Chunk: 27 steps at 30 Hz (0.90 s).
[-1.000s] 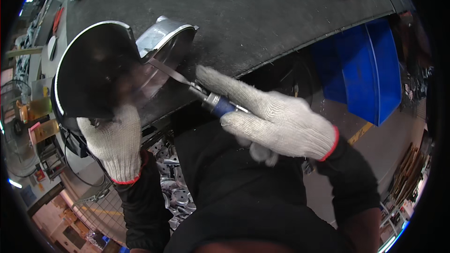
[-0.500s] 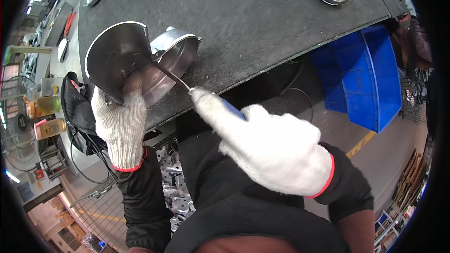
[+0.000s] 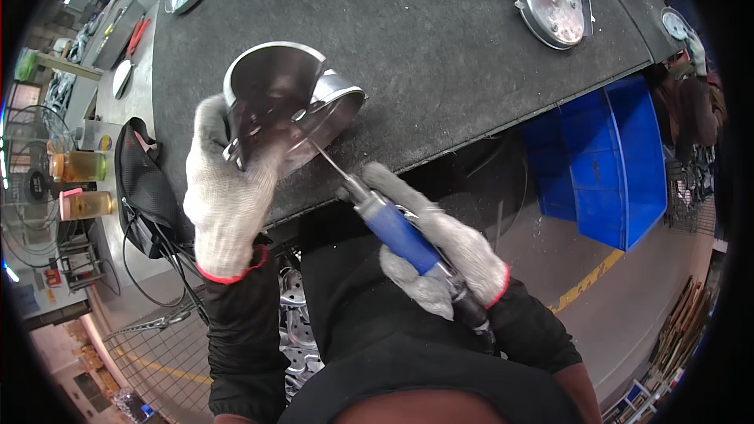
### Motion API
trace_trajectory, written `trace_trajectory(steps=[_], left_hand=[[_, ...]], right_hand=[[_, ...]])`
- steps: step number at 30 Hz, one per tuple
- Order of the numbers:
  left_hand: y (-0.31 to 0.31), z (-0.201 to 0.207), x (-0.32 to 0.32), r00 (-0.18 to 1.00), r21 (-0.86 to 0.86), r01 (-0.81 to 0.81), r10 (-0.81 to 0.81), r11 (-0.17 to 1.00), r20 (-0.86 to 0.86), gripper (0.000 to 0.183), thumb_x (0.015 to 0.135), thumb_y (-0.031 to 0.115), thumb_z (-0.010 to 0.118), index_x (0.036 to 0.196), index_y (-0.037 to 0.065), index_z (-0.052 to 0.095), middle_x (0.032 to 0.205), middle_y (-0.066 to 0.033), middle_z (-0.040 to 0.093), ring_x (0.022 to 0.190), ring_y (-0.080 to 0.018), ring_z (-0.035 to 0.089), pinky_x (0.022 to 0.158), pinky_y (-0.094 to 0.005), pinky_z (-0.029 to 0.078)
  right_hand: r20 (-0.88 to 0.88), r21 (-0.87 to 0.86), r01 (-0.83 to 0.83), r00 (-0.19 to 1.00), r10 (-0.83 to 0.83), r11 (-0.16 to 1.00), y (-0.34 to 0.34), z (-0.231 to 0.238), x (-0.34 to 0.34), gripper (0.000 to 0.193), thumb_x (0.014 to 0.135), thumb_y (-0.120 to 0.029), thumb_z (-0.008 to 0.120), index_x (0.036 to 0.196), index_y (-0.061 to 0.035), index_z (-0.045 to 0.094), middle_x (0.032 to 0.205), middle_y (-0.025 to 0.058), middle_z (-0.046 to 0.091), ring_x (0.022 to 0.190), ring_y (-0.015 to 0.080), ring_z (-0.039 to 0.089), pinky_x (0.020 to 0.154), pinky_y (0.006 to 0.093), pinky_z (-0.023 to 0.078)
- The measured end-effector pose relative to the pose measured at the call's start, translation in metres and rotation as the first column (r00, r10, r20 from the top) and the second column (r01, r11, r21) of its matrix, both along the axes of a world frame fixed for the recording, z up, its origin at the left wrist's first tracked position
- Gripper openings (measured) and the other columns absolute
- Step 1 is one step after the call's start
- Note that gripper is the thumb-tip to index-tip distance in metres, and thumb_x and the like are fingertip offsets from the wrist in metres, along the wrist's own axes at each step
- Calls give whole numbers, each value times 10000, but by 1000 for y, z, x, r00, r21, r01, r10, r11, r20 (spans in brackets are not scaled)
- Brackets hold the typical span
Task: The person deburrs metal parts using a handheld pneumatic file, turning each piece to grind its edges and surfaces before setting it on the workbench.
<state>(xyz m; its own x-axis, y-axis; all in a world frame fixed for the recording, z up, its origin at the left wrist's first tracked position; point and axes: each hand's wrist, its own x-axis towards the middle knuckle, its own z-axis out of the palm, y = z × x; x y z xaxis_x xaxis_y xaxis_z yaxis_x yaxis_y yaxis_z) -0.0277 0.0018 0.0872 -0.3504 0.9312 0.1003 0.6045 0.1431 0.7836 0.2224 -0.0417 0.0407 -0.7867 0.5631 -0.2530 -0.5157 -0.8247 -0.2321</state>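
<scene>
Right forearm (image 3: 536, 330) slanting inward, fingers (image 3: 402, 191) curled around blue tool (image 3: 399, 237)

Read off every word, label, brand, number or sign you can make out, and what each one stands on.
No text is readable in this view.
Blue-bodied handheld tool in the right hand: no legible marking.
Curved metal housing in the left hand: none legible.
Blue plastic bin: none legible.
Small red-and-white patch at far left: too small to read.
</scene>
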Motion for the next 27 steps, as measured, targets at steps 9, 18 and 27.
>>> trace_trajectory(steps=[9,18,27], left_hand=[[-10,-85,36,930,129,-309,271,942,248,755,724,297,942,1328,-37,636,1186,-161,745,1102,-200,705,977,-346,540],[-17,6,-56,989,185,-66,89,981,-118,298,898,67,718,1195,51,695,1111,-120,743,1008,-214,716,917,-324,542],[-8,73,-19,912,-247,-8,-94,969,-400,541,861,-10,676,1391,90,634,1219,-141,750,1105,-220,718,979,-330,532]], right_hand=[[571,221,-12,812,-120,975,-42,10,79,957,981,-397,701,1696,-155,113,873,108,638,594,157,622,531,301,554],[848,426,-510,513,-133,747,-30,11,79,883,918,-252,716,1668,-110,272,1173,161,727,914,216,737,941,331,563],[820,534,-672,560,-120,513,37,25,35,880,951,-424,700,1668,-156,266,1535,166,561,1349,332,605,1127,355,440]])
